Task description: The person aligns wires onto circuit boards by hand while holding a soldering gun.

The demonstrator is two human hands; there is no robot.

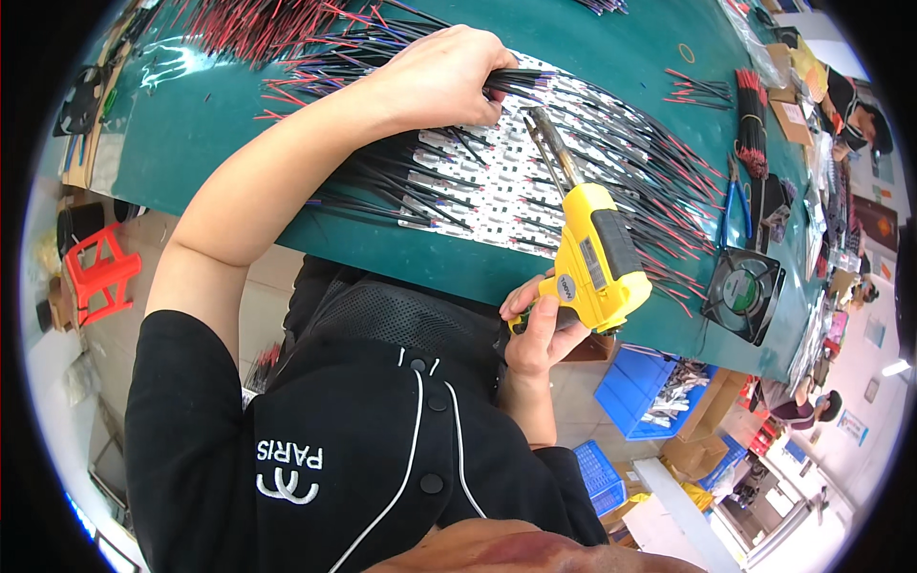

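Bench (630, 53): white boards (492, 196) are laid along its near edge.
Boards: likely stiff, brittle; best lifted by rims.
Yellow soldering gun (597, 253): held at the handle by the right hand (540, 336), fingers curled; probably weighty, metal tip best avoided.
Black wires (528, 76): pinched over the boards by the left hand's (447, 76) fingers; presumably light, bendy, best gripped near ends.

A yellow-and-black soldering gun (579, 250) slants over white wired boards (495, 196).
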